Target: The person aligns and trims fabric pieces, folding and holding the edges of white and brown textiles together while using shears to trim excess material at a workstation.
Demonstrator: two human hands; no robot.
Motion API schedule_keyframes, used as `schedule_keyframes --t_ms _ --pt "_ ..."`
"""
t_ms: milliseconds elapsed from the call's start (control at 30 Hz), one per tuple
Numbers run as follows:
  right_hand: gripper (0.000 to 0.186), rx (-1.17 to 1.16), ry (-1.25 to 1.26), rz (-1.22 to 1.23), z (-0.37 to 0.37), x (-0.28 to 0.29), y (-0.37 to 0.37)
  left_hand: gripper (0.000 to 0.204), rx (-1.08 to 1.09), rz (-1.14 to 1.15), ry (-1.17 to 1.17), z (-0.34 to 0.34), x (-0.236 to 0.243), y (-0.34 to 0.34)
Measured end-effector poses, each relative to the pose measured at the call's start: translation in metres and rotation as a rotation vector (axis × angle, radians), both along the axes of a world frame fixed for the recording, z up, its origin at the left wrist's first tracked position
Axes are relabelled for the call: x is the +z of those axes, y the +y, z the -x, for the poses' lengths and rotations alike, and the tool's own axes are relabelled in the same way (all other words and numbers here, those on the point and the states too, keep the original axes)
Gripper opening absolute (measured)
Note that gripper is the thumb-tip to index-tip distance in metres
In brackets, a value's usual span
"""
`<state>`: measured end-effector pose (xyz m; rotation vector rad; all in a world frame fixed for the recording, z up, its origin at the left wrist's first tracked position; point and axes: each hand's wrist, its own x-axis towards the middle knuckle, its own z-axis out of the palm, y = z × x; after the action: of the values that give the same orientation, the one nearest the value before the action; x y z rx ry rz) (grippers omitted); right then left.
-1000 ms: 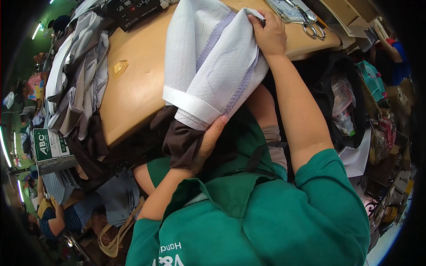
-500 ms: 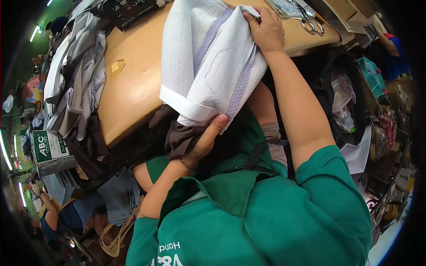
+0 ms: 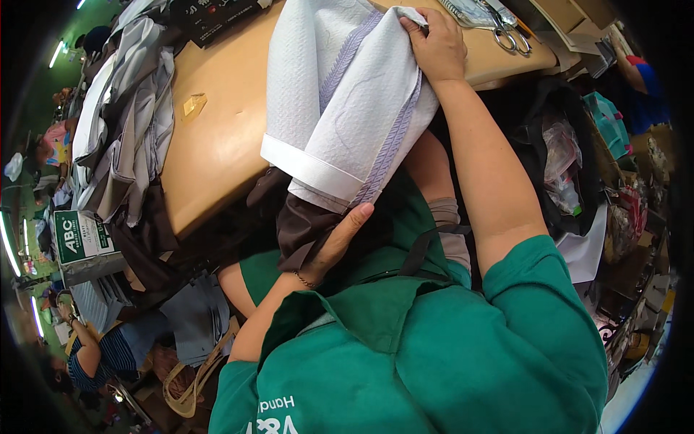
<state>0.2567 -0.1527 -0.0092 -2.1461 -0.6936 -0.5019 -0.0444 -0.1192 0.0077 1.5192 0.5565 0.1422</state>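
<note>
Your right hand point(image 3: 437, 47) fingers pinching white cloth point(image 3: 347, 108) top corner; left hand point(image 3: 336, 239) fingers cupping brown fabric point(image 3: 300, 228) beneath. Cloth hanging off bench point(image 3: 217, 145) edge, risking slipping from pinch.

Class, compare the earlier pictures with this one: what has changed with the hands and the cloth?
The right hand has drawn the white cloth slightly farther up the wooden table. The left hand has slid along the brown cloth under the hem. Both grips and the scissors stayed unchanged.
</note>
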Motion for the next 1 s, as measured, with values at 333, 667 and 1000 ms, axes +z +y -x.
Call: schedule_keyframes --t_ms 333,667,1000 --pt "0.043 -0.061 -0.203 -0.033 -0.018 -0.025 0.001 0.051 -0.137 -0.264 0.057 -0.003 0.009 0.006" --pt "0.043 -0.067 -0.221 -0.013 -0.022 -0.026 0.002 0.046 0.096 0.211 -0.173 -0.017 0.008 -0.01" --pt "0.043 -0.083 -0.177 0.031 -0.017 -0.022 0.001 0.046 0.119 0.379 -0.267 -0.014 0.006 -0.014"
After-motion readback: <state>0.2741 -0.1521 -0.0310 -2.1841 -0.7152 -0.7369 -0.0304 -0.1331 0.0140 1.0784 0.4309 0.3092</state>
